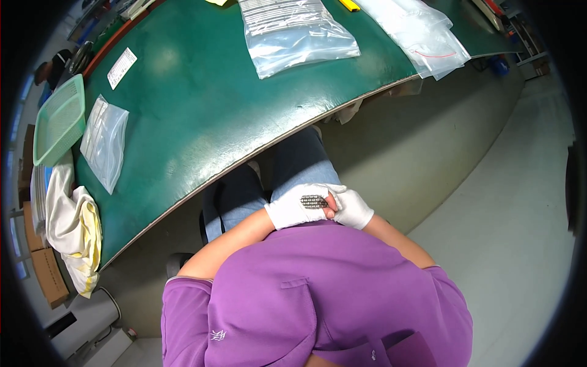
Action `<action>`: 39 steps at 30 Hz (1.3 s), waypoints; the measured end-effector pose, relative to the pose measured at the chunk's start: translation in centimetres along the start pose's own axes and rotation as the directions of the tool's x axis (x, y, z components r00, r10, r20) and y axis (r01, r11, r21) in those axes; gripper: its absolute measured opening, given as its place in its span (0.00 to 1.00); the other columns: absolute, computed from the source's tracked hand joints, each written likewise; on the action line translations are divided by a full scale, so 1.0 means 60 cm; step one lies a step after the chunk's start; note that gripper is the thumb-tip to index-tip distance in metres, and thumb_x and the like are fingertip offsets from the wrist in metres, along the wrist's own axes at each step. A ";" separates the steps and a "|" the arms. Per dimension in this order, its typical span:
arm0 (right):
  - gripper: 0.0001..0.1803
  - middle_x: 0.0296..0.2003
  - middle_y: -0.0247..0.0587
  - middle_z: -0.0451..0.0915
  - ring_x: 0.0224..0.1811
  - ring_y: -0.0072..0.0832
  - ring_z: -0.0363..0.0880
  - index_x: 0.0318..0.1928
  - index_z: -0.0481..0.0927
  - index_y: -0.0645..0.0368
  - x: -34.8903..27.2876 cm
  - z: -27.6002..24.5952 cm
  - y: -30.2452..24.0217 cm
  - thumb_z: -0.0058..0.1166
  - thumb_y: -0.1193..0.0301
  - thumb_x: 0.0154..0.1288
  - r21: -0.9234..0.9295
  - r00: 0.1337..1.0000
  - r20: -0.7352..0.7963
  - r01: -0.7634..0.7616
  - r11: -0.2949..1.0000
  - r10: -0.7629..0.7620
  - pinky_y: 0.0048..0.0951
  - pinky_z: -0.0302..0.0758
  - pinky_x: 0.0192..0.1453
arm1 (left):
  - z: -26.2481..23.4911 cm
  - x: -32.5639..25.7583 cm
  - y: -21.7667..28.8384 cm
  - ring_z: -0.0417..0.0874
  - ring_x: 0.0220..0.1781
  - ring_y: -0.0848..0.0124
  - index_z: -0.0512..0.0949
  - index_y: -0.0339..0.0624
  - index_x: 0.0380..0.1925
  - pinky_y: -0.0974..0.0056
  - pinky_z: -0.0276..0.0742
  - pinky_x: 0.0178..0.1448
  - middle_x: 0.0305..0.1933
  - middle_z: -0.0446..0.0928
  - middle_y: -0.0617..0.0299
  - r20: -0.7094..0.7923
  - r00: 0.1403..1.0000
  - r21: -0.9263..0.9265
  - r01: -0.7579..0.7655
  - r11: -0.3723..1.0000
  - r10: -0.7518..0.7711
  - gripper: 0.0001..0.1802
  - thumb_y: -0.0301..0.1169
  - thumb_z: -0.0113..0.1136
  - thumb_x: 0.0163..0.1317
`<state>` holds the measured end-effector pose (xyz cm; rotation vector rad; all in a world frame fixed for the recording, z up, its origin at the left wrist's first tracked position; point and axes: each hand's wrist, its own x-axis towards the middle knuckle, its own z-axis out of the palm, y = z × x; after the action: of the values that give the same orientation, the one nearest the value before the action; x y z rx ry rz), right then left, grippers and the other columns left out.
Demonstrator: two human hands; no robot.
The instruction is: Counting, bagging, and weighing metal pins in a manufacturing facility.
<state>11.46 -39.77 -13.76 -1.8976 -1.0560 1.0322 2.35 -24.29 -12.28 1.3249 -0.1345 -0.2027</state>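
Note:
Both hands wear white gloves with some bare fingertips and are brought together in front of my purple shirt, above my lap. A small row of dark metal ridged rods (313,202) lies side by side at my left hand (287,208), which is closed on them. My right hand (353,209) is curled closed against the left, near one end of the rods. Bare fingertips show between the two hands; which hand they belong to is unclear. Anything inside the right hand is hidden.
Ahead is a green tabletop (202,98). On it lie a clear bag of long parts (299,43), clear plastic bags (416,33), a yellow tool (350,5), a white label (121,68) and another clear bag (105,144). A green basket (46,147) and cloth (73,226) sit at the left edge.

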 end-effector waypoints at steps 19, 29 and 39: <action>0.25 0.32 0.32 0.72 0.34 0.24 0.72 0.41 0.76 0.55 0.122 -0.067 -0.302 0.69 0.60 0.41 0.022 0.589 -0.346 0.784 0.621 -0.731 0.23 0.69 0.42 | -0.058 -0.028 0.235 0.62 0.62 0.57 0.69 0.48 0.18 0.48 0.55 0.66 0.44 0.75 0.62 -0.621 0.769 -0.719 -0.635 0.283 0.149 0.15 0.43 0.53 0.58; 0.06 0.21 0.30 0.70 0.23 0.18 0.74 0.32 0.68 0.58 0.216 -0.029 -0.407 0.51 0.76 0.57 0.426 0.620 -0.347 0.772 0.471 -0.704 0.20 0.72 0.26 | -0.081 -0.064 0.225 0.62 0.62 0.57 0.54 0.38 0.58 0.55 0.55 0.67 0.60 0.59 0.48 -0.442 0.893 -0.754 -0.421 0.505 0.084 0.44 0.64 0.38 0.54; 0.07 0.22 0.29 0.71 0.25 0.14 0.71 0.29 0.70 0.59 0.323 -0.024 -0.378 0.55 0.75 0.55 0.523 0.822 -0.209 0.551 0.650 -0.529 0.18 0.71 0.29 | -0.137 -0.110 0.277 0.75 0.38 0.70 0.69 0.38 0.39 0.68 0.72 0.43 0.38 0.73 0.58 -0.689 0.176 0.666 -0.230 0.710 0.703 0.21 0.41 0.61 0.52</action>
<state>12.26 -13.60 0.64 -1.0101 -1.0517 0.8187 -1.17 -11.24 1.98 1.5659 0.4250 1.2856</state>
